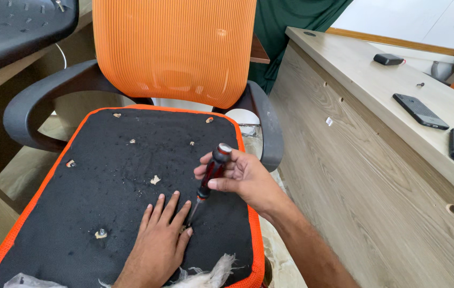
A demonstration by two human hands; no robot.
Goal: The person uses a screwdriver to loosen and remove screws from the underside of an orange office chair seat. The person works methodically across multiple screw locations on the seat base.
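Nearest us, our left hand (158, 240) lies flat, palm down, on the black underside of the chair seat (104, 186), fingers stretched forward and slightly spread, gripping nothing. Its fingertips sit right beside the screwdriver tip. White stuffing (211, 274) pokes out at the seat's near edge, just beside the wrist.

Our right hand (243, 178) comes in from the lower right, forearm angled up and left, fingers curled tight around the screwdriver (210, 178). The tool has a red-and-black handle with a grey cap and stands nearly upright, leaning a little right at the top, tip down on the seat between our two hands.

A bolt (100, 233) sits in the seat left of the left hand. Small scraps (155, 180) dot the black fabric.

Further off: orange mesh backrest (173, 48) and grey armrests (40, 101). To the right, a wooden desk (355, 160) carries a dark phone (420, 111).
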